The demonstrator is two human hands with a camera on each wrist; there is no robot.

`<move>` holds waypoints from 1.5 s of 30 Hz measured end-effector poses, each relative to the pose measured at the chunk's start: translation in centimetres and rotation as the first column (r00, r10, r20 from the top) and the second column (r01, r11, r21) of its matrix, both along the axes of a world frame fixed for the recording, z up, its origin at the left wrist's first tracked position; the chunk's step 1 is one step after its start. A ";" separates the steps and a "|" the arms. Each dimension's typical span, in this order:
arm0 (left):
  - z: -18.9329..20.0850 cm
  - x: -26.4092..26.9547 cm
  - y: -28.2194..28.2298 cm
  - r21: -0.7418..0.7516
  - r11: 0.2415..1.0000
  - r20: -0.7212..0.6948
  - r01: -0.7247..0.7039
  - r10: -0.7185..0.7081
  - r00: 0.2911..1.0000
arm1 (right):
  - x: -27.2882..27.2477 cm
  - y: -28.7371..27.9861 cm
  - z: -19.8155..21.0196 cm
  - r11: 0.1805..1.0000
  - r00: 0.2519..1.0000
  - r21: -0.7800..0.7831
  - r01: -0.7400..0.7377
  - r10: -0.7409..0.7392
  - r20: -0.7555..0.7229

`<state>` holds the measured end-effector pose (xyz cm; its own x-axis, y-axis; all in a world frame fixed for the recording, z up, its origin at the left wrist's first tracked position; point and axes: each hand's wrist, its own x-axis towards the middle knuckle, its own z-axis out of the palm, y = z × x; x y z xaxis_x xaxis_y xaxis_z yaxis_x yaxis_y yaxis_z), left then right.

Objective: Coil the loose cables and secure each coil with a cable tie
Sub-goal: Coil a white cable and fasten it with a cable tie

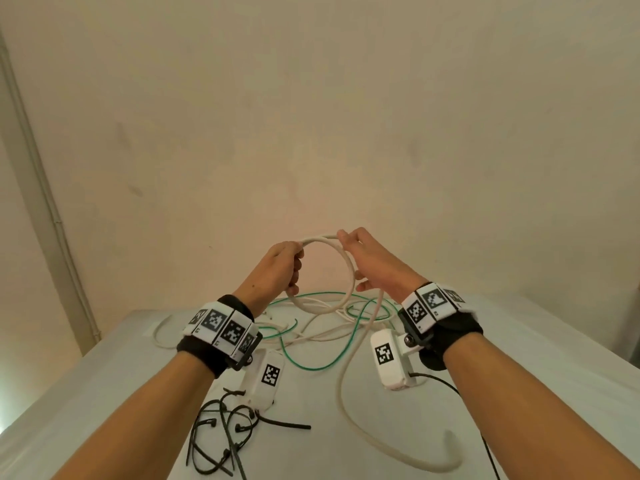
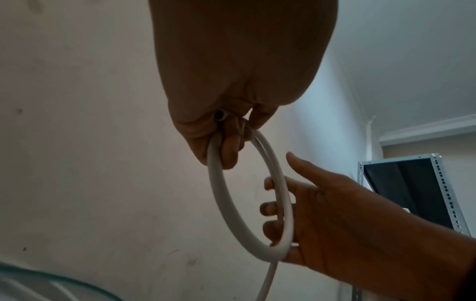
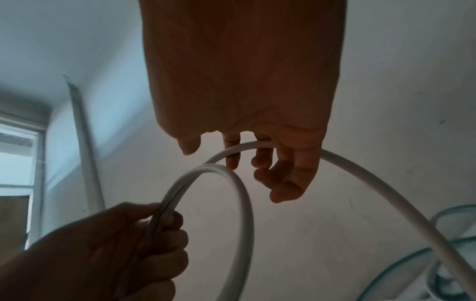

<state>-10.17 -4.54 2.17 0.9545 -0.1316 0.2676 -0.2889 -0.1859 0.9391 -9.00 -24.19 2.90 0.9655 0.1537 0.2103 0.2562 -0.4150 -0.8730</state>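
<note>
Above the table my two hands hold up a loop of thick white cable (image 1: 347, 263). My left hand (image 1: 289, 268) grips the loop's left side, fingers curled tightly round two strands (image 2: 219, 195), with the cut end showing at the fist. On the loop's right side my right hand (image 1: 369, 266) has relaxed fingers (image 2: 268, 209); the cable lies across them and the thumb stands off it. The white cable (image 3: 242, 195) arcs between both hands in the right wrist view. Its free tail (image 1: 346, 393) hangs down and curves over the table.
A white table (image 1: 519, 393) stands against a plain wall. On it lie a loose green cable (image 1: 311, 367), more white cable (image 1: 162, 337), and several black cable ties (image 1: 221, 431) near the front left. A grey metal shelf frame (image 2: 401, 183) is off to the right.
</note>
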 end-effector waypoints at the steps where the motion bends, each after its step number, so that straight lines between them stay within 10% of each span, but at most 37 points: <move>1: 0.0 0.0 -0.2 0.015 1.000 -0.005 -0.005 0.005 1.000 | -0.1 0.3 0.1 0.999 0.998 -0.028 -0.016 0.017 0.056; 10: -0.2 -0.2 -0.2 -0.139 0.979 -0.140 0.148 -0.168 0.976 | 0.4 0.2 -0.4 0.904 0.976 0.376 -0.204 0.217 0.007; 20: 0.9 -0.8 0.5 -0.286 0.879 -0.365 0.383 -0.469 0.804 | 0.1 0.7 -0.3 0.955 0.984 0.237 -0.176 0.177 0.019; 29: -0.1 -0.8 0.1 -0.294 0.907 -0.334 0.302 -0.393 0.856 | 1.1 0.6 -0.8 0.961 0.993 0.256 -0.102 0.082 0.085; 39: -0.1 -1.5 0.6 -0.655 0.720 -0.287 0.231 -0.520 0.804 | 1.8 -0.3 -0.8 0.922 0.995 0.386 0.027 -0.060 0.074; 45: 1.1 -0.7 0.4 -0.835 0.535 -0.161 0.131 -0.463 0.872 | 1.1 0.1 -4.1 0.999 0.997 -0.007 0.043 -0.042 0.062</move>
<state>-10.90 -4.14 3.31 0.9413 -0.3232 0.0976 0.1673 0.6978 0.6965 -7.90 -24.09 -1.23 0.9564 0.1146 0.2687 0.2915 -0.4334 -0.8527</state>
